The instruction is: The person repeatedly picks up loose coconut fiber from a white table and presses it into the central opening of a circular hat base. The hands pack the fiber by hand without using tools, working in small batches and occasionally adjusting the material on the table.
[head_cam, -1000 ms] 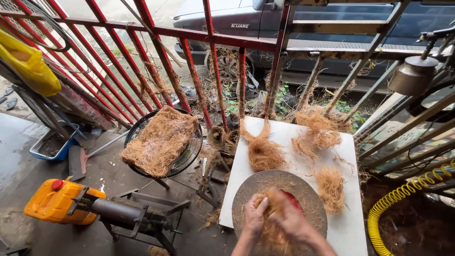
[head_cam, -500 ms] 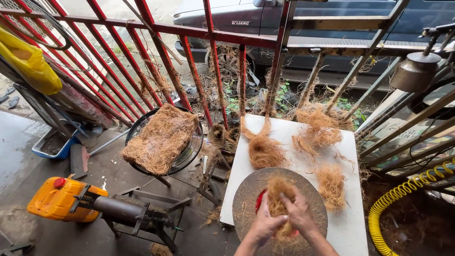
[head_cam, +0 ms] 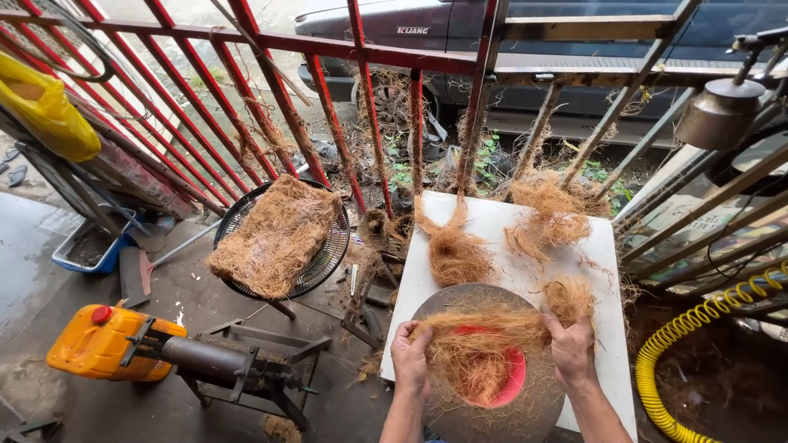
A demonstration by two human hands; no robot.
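Brown coconut-like fibre [head_cam: 480,349] is being stretched between both hands over a round, fibre-dusted tray [head_cam: 525,410] that is sitting on the white bench [head_cam: 501,238]. The left hand [head_cam: 410,361] is gripping one end of the strand-bundle with fingers closed around it, and the right hand [head_cam: 572,353] is pinching the other end the same way, so the bundle is spanning the tray and sagging in a loose tuft above a red dish [head_cam: 505,385] at its centre.

Pulling well here seems to be a matter of keeping both grips firm near the ends and drawing apart evenly, so the fibres are teasing out rather than tearing, and of holding the work low over the tray so loose bits are falling onto it.

More tufts are lying on the bench: one clump [head_cam: 454,254] just beyond the tray and a larger, looser one [head_cam: 554,213] toward the far right corner. To the left, a flat mat of the same fibre [head_cam: 275,234] is resting on a round wire grille [head_cam: 332,254], with a yellow-orange canister [head_cam: 107,344] on the floor nearer by.
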